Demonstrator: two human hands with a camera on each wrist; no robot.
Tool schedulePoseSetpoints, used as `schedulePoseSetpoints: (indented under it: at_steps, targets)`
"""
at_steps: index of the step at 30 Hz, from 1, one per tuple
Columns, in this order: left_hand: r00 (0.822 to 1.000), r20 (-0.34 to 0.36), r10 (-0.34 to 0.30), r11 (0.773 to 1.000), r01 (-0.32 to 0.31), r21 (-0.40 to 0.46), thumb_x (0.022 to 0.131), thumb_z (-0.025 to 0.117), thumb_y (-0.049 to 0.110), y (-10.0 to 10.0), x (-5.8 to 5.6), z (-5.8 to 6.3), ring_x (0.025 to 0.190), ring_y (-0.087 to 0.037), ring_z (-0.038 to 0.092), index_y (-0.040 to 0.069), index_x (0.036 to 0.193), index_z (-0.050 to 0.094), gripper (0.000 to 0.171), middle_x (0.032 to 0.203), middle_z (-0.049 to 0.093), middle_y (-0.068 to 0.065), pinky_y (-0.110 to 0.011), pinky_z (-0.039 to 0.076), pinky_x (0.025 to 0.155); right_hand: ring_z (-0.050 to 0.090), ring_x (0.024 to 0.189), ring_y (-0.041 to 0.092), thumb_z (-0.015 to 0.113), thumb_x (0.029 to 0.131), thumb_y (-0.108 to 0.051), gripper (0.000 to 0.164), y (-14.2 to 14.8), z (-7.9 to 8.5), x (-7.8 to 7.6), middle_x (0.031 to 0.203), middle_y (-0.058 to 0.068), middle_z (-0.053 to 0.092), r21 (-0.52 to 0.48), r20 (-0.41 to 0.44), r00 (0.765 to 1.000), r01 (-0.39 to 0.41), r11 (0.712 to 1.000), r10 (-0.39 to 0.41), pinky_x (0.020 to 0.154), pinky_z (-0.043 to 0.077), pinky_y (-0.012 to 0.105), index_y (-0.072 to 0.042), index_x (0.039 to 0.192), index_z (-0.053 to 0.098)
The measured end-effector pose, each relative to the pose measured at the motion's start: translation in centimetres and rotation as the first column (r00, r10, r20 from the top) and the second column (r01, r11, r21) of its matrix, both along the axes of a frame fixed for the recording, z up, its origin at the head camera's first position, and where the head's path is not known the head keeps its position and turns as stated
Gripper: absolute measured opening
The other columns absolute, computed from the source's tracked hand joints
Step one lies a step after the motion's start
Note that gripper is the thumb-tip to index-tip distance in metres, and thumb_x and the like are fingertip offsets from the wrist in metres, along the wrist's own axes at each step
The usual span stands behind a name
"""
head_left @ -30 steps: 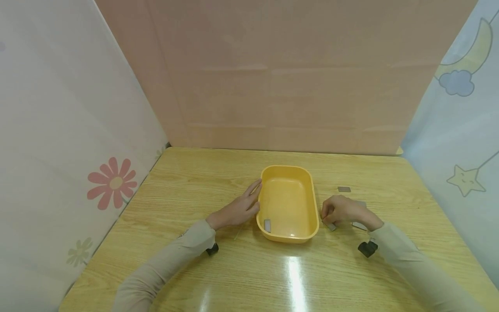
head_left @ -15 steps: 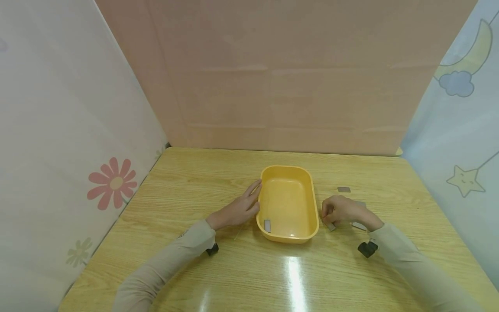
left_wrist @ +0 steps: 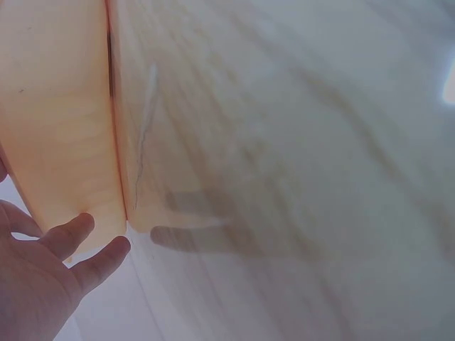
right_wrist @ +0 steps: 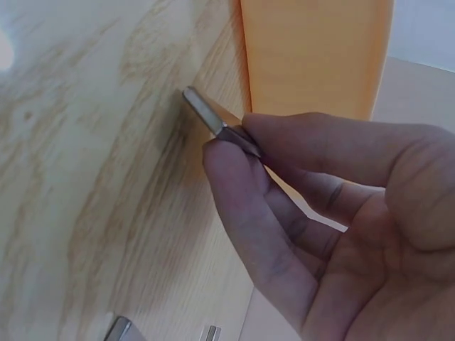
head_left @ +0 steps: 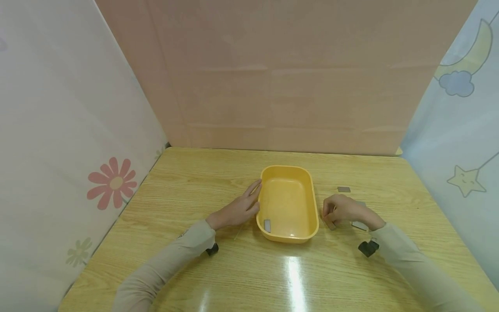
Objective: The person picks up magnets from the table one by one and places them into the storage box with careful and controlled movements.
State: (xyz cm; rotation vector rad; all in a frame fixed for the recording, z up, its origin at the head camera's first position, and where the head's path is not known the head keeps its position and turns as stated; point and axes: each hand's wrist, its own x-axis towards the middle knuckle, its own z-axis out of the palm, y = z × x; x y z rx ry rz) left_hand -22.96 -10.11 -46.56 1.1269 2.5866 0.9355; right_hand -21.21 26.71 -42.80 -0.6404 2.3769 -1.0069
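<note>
Clamped between thumb and fingers (right_wrist: pixel 234 188) of the right hand (head_left: pixel 340 209): flat, rectangular, metal-looking grey plate (right_wrist: pixel 202 110). Judged light, stiff, slippery; best pinched by its edges. Edge glossy. Held just beside yellow plastic tray (head_left: pixel 286 195), toward right edge of wood-grain tabletop (head_left: pixel 249 277). Left hand (head_left: pixel 238 210): fingers spread at tray's wall.
</note>
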Motion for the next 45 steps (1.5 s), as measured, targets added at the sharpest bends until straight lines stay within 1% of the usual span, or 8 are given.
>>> schedulePoseSetpoints:
  at_steps: [4, 8, 16, 24, 29, 36, 40, 45]
  targets:
    - [1.0, 0.001, 0.001, 1.0, -0.001, 0.0, 0.108, 0.035, 0.02, 0.0, 0.0, 0.1, 0.13, -0.024, 0.046, -0.004, 0.156, 0.006, 0.061, 0.166, -0.009, -0.007, -0.037, 0.039, 0.107, 0.063, 0.069, 0.022, 0.066, 0.086, 0.006, 0.01, 0.0, 0.3, 0.0, 0.081, 0.01, 0.064, -0.019, 0.017, 1.0, -0.001, 1.0, 0.001, 0.061, 0.057, 0.038, -0.002, 0.082, 0.061]
    - [1.0, -0.003, 0.004, 1.0, -0.004, -0.004, 0.108, 0.035, 0.02, 0.1, 0.0, 0.1, 0.137, -0.025, 0.039, -0.005, 0.156, 0.007, 0.062, 0.166, -0.009, -0.007, -0.038, 0.036, 0.109, 0.064, 0.069, 0.024, 0.065, 0.087, 0.007, 0.007, 0.2, 0.5, -0.1, 0.081, 0.012, 0.063, -0.034, 0.029, 1.0, -0.006, 0.999, 0.007, 0.062, 0.057, 0.038, 0.002, 0.084, 0.061]
    - [1.0, 0.001, 0.014, 1.0, -0.014, -0.01, 0.108, 0.036, 0.02, 0.2, 0.1, 0.3, 0.14, -0.025, 0.035, -0.004, 0.156, 0.007, 0.061, 0.166, -0.009, -0.005, -0.038, 0.034, 0.11, 0.066, 0.073, 0.026, 0.064, 0.09, 0.006, 0.005, 0.8, 0.7, -0.4, 0.087, 0.015, 0.063, -0.082, 0.043, 0.999, -0.021, 0.996, 0.025, 0.064, 0.058, 0.038, 0.009, 0.089, 0.06]
    - [1.0, -0.014, 0.007, 1.0, -0.008, -0.01, 0.108, 0.037, 0.018, 0.2, 0.1, 0.4, 0.133, -0.024, 0.043, -0.005, 0.156, 0.008, 0.061, 0.166, -0.007, -0.008, -0.037, 0.039, 0.107, 0.066, 0.072, 0.028, 0.062, 0.092, 0.007, 0.005, 1.1, 1.1, -0.5, 0.089, 0.016, 0.063, -0.116, 0.054, 0.998, -0.025, 0.993, 0.032, 0.065, 0.058, 0.041, 0.01, 0.09, 0.058]
    - [1.0, -0.022, 0.003, 1.0, -0.003, -0.009, 0.107, 0.037, 0.019, 0.2, 0.1, 0.3, 0.129, -0.024, 0.047, -0.006, 0.156, 0.008, 0.061, 0.165, -0.006, -0.011, -0.036, 0.041, 0.104, 0.067, 0.073, 0.029, 0.063, 0.091, 0.007, 0.004, 1.3, 1.4, -0.6, 0.091, 0.016, 0.064, -0.112, 0.002, 0.999, -0.036, 0.993, 0.036, 0.064, 0.059, 0.039, 0.01, 0.092, 0.06]
    - [1.0, -0.013, -0.002, 1.0, 0.002, -0.01, 0.108, 0.037, 0.019, 0.3, 0.2, 0.2, 0.132, -0.025, 0.045, -0.005, 0.156, 0.007, 0.062, 0.165, -0.007, -0.011, -0.036, 0.04, 0.106, 0.068, 0.073, 0.029, 0.059, 0.092, 0.007, 0.017, 1.5, 1.6, -0.7, 0.093, 0.02, 0.067, -0.116, -0.008, 0.997, -0.071, 0.991, 0.071, 0.066, 0.059, 0.037, 0.018, 0.105, 0.063]
    - [1.0, -0.011, -0.005, 1.0, 0.005, -0.01, 0.108, 0.036, 0.02, 0.3, 0.2, 0.3, 0.134, -0.026, 0.043, -0.006, 0.156, 0.006, 0.062, 0.165, -0.008, -0.011, -0.036, 0.04, 0.106, 0.069, 0.077, 0.03, 0.059, 0.093, 0.006, 0.019, 1.5, 1.8, -0.7, 0.101, 0.026, 0.067, -0.125, 0.009, 0.997, -0.077, 0.989, 0.079, 0.068, 0.059, 0.037, 0.018, 0.106, 0.065]
    - [1.0, -0.021, -0.005, 1.0, 0.005, -0.011, 0.107, 0.036, 0.019, 0.3, 0.3, 0.3, 0.131, -0.026, 0.046, -0.006, 0.155, 0.007, 0.062, 0.165, -0.007, -0.013, -0.035, 0.042, 0.103, 0.069, 0.081, 0.029, 0.059, 0.094, 0.003, 0.021, 1.3, 2.1, -0.6, 0.106, 0.027, 0.067, -0.112, 0.014, 0.997, -0.07, 0.991, 0.072, 0.07, 0.058, 0.038, 0.017, 0.11, 0.065]
